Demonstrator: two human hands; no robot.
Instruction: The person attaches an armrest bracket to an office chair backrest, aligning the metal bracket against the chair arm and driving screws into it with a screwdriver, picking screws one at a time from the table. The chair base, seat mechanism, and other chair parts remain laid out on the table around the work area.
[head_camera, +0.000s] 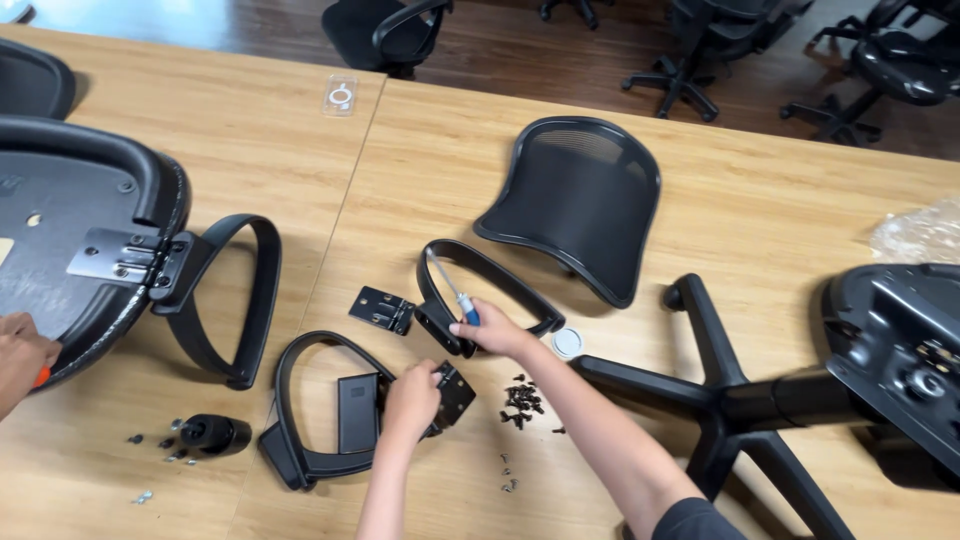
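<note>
Left hand (412, 400) closed over a black metal bracket plate (452, 392), pinning it against the end of a loop armrest (325, 410) lying flat on the wooden table (780, 215). Right hand (492, 332) just above and right of that grip, wrapped round a blue-handled screwdriver (452, 292) whose shaft slants up-left, tip not on any screw. Loose black screws (520, 397) scattered immediately right of the plate; a few more lower down. Second armrest (490, 290) under the right hand, spare bracket (382, 309) to its left. Farther out: mesh backrest (580, 205), star base (740, 400). Risk: plate likely shifts off its holes if the hold slackens; a sleeve could sweep screws away. Another person's hand (20, 352) rests on a seat pan (70, 240) far left
</note>
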